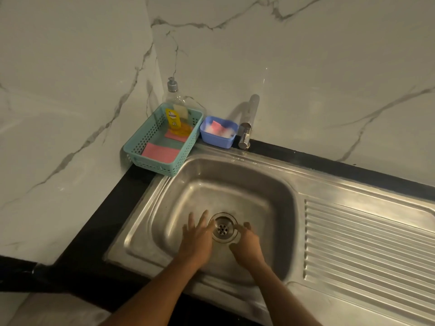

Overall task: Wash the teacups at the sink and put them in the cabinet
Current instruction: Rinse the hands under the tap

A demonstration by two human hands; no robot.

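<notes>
No teacup is seen anywhere in the head view, and the cabinet is not in view either, so where the cups are cannot be told.

Both hands are held low inside the stainless steel sink (235,184), one on each side of the drain strainer (223,228). The left hand (196,235) is spread open, its fingers straight and pointed toward the back of the basin. The right hand (246,241) is blurred. Its thumb and fingers are curved toward each other, but whether anything clear or small is pinched between them cannot be told.

No stream of water is seen at the tap (249,121), though the basin floor is smeared by blur.

Washing supplies are set out at the back left corner. A pump bottle of dish soap (175,100) and a yellow refill pouch (173,120) stand at the far end of a teal basket (146,140), and a pink cloth (160,152) lies in its near end. Just beside the basket, a blue tub (216,141) holds a pink sponge (216,127) in suds.

Nothing stands on the ribbed draining board (364,243). From this it is judged either that washing has not begun or that the cups are already put away. Which of the two holds cannot be settled from this view.
</notes>
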